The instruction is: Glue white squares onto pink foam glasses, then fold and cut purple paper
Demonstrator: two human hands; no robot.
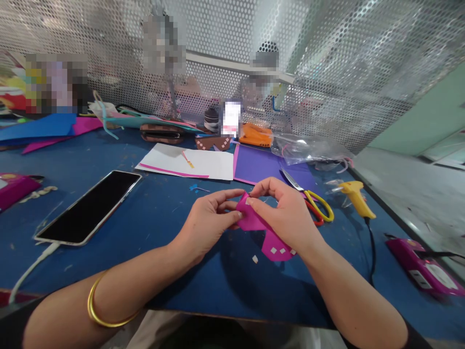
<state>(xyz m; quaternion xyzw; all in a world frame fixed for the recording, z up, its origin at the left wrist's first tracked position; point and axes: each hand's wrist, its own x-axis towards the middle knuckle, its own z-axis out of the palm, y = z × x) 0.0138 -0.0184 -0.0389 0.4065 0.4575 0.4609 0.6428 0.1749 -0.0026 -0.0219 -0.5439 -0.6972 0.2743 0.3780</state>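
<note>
Above the blue table I hold a magenta paper cutout (pixel 251 219) shaped like a pair of glasses. My left hand (pixel 217 213) pinches its left edge between thumb and fingers. Over its upper middle, my right hand (pixel 281 208) is closed, the thumb against a small white square (pixel 248 200) near the top edge. More white squares (pixel 278 250) sit along the cutout's lower right lobe. One loose white square (pixel 255 259) lies on the table just below. Part of the cutout is hidden behind my right hand.
Scissors (pixel 318 205) and a yellow glue gun (pixel 354 196) lie to the right, near a magenta power strip (pixel 423 266). A phone (pixel 90 206) charges at left. Behind are white paper (pixel 163 157), purple sheets (pixel 259 162) and brown paper glasses (pixel 212 142) before a perforated metal screen.
</note>
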